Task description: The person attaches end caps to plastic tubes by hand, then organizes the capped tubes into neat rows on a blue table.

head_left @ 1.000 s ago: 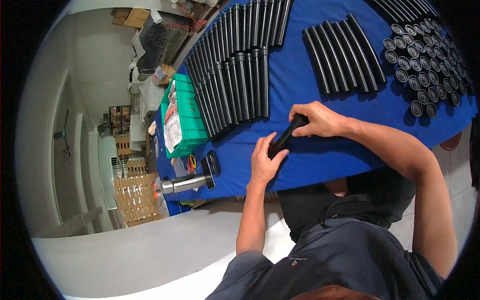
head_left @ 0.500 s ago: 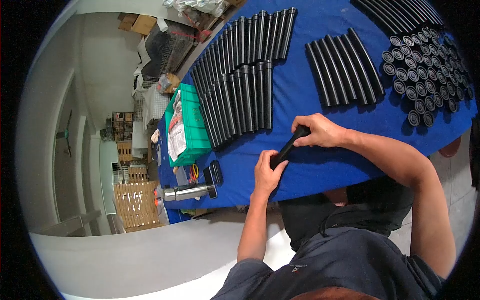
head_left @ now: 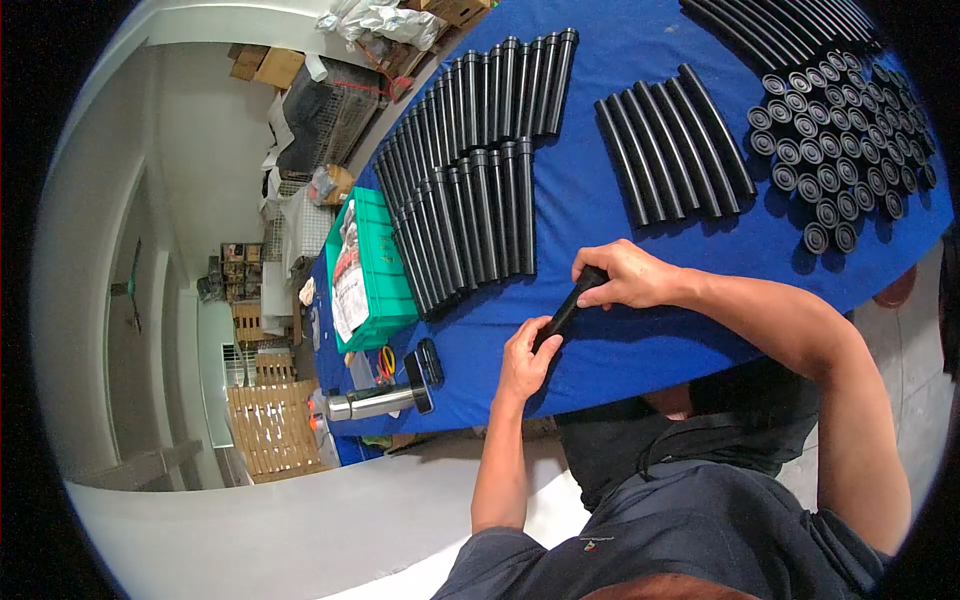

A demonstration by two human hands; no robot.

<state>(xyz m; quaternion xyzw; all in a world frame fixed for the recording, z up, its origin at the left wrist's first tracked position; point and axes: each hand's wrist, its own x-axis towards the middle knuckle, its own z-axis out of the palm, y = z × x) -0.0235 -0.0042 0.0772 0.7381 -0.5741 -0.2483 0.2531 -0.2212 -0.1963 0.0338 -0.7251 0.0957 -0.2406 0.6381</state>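
A short black tube (head_left: 567, 314) slants between my two hands over the near side of the blue-covered table. My left hand (head_left: 524, 362) is wrapped round its lower end. At the upper end, my right hand (head_left: 628, 274) closes its fingers and thumb over the dark tip, hiding part of it. Beyond my hands lie two rows of black tubes with wider collared ends (head_left: 488, 215). Several plain black tubes (head_left: 672, 150) lie side by side further right. Round black caps with ringed faces (head_left: 828, 150) stand in a cluster at the right.
A green crate (head_left: 382, 270) with printed paper in it stands at the table's left. Near it are scissors (head_left: 387, 361), a black case (head_left: 429, 361) and a silver cylindrical device (head_left: 375, 402). More thin black tubes (head_left: 775, 30) lie at the far right. Blue cloth (head_left: 670, 350) covers the table.
The whole view has shifted slightly, so the table's contents sit lower and further left. Both hands keep their hold on the black tube, with little change in their grip.
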